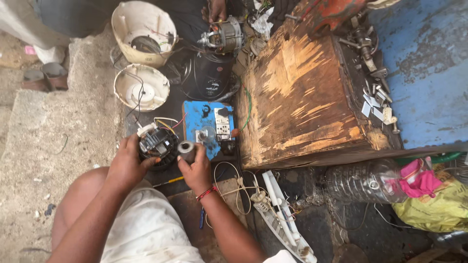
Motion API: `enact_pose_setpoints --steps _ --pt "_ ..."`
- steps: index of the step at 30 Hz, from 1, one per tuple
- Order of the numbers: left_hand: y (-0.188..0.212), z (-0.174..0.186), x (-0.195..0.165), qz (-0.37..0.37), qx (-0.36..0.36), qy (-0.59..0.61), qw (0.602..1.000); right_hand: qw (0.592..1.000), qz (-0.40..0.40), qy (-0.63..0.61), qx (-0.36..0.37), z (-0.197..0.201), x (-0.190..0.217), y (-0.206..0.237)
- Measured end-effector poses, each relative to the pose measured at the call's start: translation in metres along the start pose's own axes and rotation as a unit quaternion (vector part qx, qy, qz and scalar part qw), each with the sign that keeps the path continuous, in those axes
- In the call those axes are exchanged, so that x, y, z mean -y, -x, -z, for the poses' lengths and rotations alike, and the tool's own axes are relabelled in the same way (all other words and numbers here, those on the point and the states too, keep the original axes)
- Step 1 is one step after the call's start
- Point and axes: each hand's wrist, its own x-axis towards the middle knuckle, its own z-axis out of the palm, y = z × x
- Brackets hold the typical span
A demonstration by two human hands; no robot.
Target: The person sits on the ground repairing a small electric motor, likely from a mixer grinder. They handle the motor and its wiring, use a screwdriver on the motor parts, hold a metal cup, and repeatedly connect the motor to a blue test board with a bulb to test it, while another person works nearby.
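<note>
My left hand [127, 163] grips a small black electric motor [157, 142] with coloured wires coming off its top. Just to its right, my right hand [197, 168], with a red thread band at the wrist, holds a short grey metal cylinder [186, 148]. Both hands sit close together above my lap. Directly behind them lies a blue switchboard [200, 117] carrying a white socket plate and a black knob.
Two cream plastic housings [141, 87] and a black appliance base [210, 78] lie behind. Another person's hand [214, 9] holds a motor [225, 36] at the top. A worn wooden box [297, 92] stands right, with bolts beyond. White extension strip [282, 219], plastic bottle [363, 182].
</note>
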Motion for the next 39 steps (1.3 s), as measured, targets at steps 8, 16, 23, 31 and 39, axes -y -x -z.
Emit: enact_pose_setpoints --steps 8,16,23,31,39 --pt "-0.002 0.002 -0.001 0.028 0.035 -0.003 0.999 0.998 -0.035 0.046 0.013 -0.007 -0.013 0.001" --pt "0.000 0.001 -0.001 -0.010 0.012 -0.005 1.000 0.994 -0.075 -0.070 -0.044 -0.025 -0.020 0.012" --pt "-0.002 0.002 -0.001 0.012 0.022 -0.013 1.000 0.909 -0.246 -0.311 -0.133 -0.038 -0.029 0.018" --pt "-0.003 0.003 0.001 0.003 0.022 -0.016 1.000 0.892 -0.246 -0.368 -0.091 -0.038 -0.021 0.011" --pt "-0.002 0.005 0.000 0.024 0.035 -0.020 0.999 0.948 -0.183 -0.255 0.044 -0.042 -0.031 0.020"
